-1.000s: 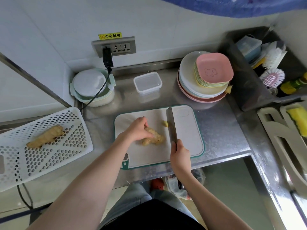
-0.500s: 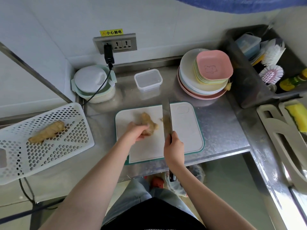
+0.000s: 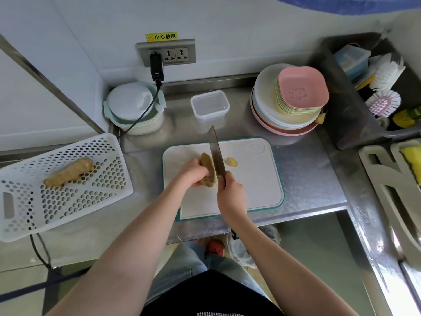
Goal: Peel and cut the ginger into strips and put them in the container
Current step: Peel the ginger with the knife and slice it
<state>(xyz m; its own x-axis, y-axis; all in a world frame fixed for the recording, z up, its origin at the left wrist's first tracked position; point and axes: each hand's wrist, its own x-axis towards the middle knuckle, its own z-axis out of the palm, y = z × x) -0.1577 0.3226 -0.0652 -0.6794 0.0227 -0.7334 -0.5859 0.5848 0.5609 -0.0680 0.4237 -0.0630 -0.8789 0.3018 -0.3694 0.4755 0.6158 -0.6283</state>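
A knobbly piece of ginger [image 3: 207,169] lies lengthwise on the white cutting board [image 3: 255,190]. My left hand [image 3: 192,173] grips it from the left side. My right hand [image 3: 231,196] holds the handle of a cleaver [image 3: 216,153], whose blade stands edge-down against the ginger's right side, tip pointing away from me. A small cut-off bit of ginger [image 3: 232,161] lies just right of the blade. The clear empty container [image 3: 210,106] stands behind the board.
A white perforated basket [image 3: 68,199] at the left holds a second ginger root [image 3: 68,172]. A lidded bowl [image 3: 133,108] with a cable over it sits at back left, stacked plates [image 3: 289,103] at back right, a sink with brushes [image 3: 385,87] further right.
My left hand turned the ginger from lying crosswise to lengthwise and pulled it nearer. The cleaver came left from the board's middle and now rests against the ginger's right side.
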